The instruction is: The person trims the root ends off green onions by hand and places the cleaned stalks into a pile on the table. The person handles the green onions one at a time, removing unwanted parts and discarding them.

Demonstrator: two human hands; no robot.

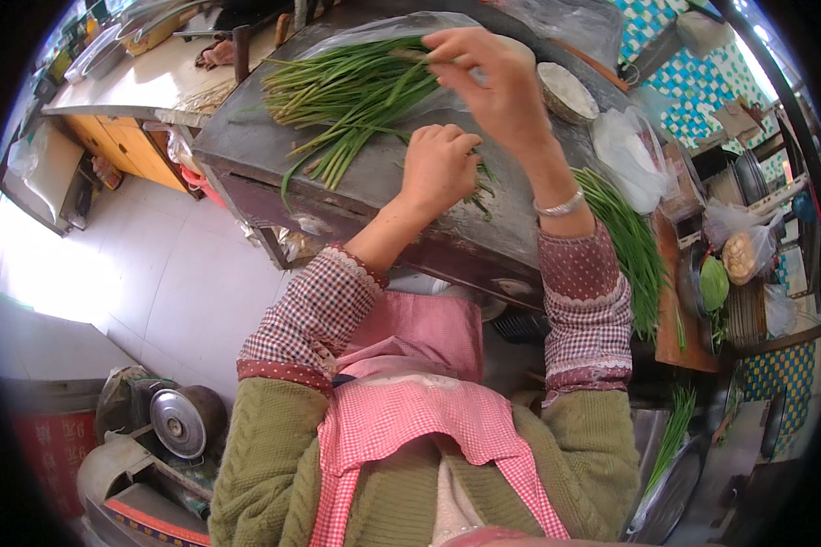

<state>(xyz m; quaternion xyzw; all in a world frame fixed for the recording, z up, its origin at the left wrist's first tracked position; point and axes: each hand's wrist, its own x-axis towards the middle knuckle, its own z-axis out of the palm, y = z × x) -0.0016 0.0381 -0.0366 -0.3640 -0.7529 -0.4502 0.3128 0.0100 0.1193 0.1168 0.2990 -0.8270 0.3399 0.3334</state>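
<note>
A loose pile of garlic chives [349, 82] lies on the dark worn tabletop [239, 147], its pale stalk ends toward the left and front. My left hand [441, 164] is curled low over the table, with a few thin green stalks running into its fingers from the left. Trimmed green scraps [480, 195] lie just beside it. Above the leafy end of the pile is my right hand [489, 85], its fingers bent; whether they pinch a leaf is unclear. Another bundle of chives [622, 246] lies right of my right forearm, partly hidden by the sleeve.
Clear plastic sheeting [390, 27] lies behind the pile. A bowl-like thing [568, 92] with a whitish inside and a white plastic bag [633, 157] stand at the right. A wooden board [674, 294] borders the right bundle. Drawers [315, 222] front the table; a lidded metal pot [181, 420] is lower left.
</note>
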